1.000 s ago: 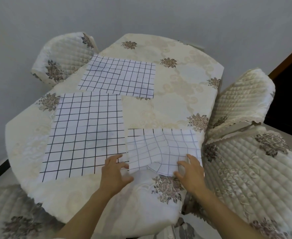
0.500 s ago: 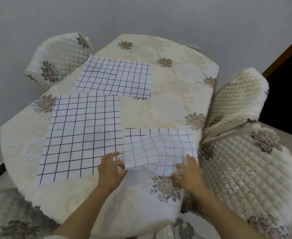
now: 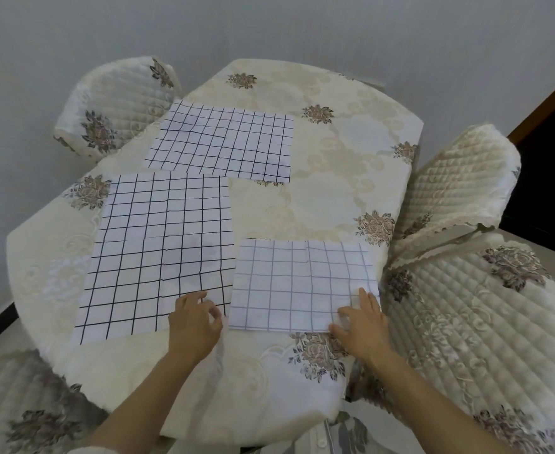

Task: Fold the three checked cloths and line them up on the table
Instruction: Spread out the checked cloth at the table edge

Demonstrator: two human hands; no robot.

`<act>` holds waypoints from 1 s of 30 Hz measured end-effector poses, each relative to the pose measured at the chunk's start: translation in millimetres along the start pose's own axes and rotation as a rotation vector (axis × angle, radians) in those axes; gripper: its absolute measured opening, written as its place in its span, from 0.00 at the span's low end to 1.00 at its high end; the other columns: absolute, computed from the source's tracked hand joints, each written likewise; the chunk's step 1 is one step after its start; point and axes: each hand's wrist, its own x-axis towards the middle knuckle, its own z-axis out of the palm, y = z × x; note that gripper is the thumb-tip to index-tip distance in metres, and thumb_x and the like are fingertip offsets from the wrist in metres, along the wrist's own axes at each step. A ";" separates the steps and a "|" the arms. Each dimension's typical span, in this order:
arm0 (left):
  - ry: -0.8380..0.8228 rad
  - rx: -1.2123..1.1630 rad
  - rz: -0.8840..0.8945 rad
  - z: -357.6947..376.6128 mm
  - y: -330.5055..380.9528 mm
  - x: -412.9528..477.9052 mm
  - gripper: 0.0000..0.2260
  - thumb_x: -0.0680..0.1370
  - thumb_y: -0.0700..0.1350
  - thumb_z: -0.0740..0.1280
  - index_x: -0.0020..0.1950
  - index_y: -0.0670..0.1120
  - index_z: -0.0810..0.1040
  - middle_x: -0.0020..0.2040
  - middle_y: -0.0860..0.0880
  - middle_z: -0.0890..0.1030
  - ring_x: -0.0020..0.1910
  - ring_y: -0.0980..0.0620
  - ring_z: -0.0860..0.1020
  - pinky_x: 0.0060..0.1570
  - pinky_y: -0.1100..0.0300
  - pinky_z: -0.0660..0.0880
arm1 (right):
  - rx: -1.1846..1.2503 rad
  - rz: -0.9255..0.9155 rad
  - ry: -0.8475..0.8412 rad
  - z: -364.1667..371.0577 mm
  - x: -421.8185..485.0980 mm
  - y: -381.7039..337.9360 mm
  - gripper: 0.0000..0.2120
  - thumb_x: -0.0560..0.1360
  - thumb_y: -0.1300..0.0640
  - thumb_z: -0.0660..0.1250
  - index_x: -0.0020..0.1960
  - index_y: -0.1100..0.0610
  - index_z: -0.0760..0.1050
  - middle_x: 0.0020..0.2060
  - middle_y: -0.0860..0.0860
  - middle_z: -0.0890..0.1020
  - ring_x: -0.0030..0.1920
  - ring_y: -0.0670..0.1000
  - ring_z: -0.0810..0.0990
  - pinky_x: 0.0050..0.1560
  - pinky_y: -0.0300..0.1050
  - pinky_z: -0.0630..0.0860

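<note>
Three white checked cloths lie on the table (image 3: pixel 335 198). The near right cloth (image 3: pixel 299 283) is folded in half and lies flat, its pale grid side up. My right hand (image 3: pixel 361 326) presses on its near right corner, fingers spread. My left hand (image 3: pixel 194 322) hovers just left of that cloth's near left corner, fingers loosely curled and holding nothing, over the edge of the large unfolded cloth (image 3: pixel 158 253) with black lines. A third unfolded cloth (image 3: pixel 223 142) lies flat at the far side.
The oval table wears a cream floral tablecloth. Quilted chairs stand around it: one at the far left (image 3: pixel 115 103), one at the right (image 3: pixel 459 178), a large one at the near right (image 3: pixel 485 339), and one at the near left (image 3: pixel 23 404). A dark doorway is at the far right.
The near right cloth was rumpled with its near edge lifted; it now lies flat. My left hand has let go of its corner and drawn slightly left.
</note>
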 end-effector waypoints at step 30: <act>-0.200 0.512 0.329 36.7 68.0 31.3 0.33 0.79 0.63 0.59 0.79 0.51 0.52 0.80 0.44 0.39 0.78 0.41 0.42 0.74 0.40 0.46 | -0.091 -0.106 -0.029 5.1 41.2 -12.1 0.34 0.80 0.40 0.54 0.79 0.48 0.44 0.75 0.60 0.33 0.75 0.62 0.32 0.75 0.58 0.40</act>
